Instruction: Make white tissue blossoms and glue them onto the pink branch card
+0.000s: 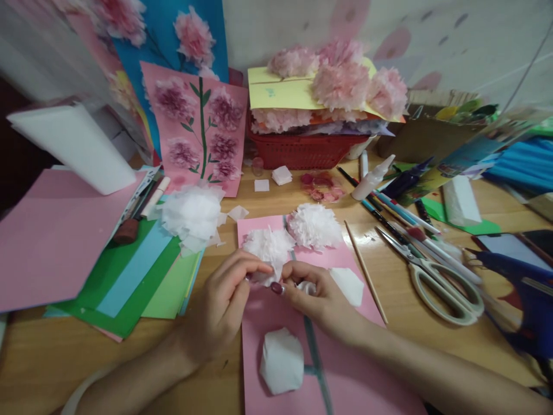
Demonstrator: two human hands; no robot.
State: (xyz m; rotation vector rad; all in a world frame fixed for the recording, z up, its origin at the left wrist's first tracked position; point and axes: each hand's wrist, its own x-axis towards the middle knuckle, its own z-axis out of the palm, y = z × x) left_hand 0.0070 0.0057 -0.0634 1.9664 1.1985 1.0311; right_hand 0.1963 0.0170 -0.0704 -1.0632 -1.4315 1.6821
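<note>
Pink card (358, 392) lies on the wooden surface (211, 383) straight in front of the person and beneath both hands, its long axis running away from the body. The hands are over its middle stretch, about equally near: the left hand (228, 293) comes in across the card's left edge, the right hand (322, 295) over the blue-green stripe (317, 369) that runs lengthwise. Just past the fingertips, toward the far end, sit two ruffled flowers side by side: the left white flower (268, 245) close to the fingers, the right white flower (317, 226) a little farther off. Smaller still, one white pad (282, 362) lies nearer the body, left of the stripe; another pad (348, 285) lies beside the right hand, partly covered. Smallest is a piece of white tissue (306, 287) among the curled fingers, whose tips pinch closely together, almost meeting. Its full shape is hidden.
</note>
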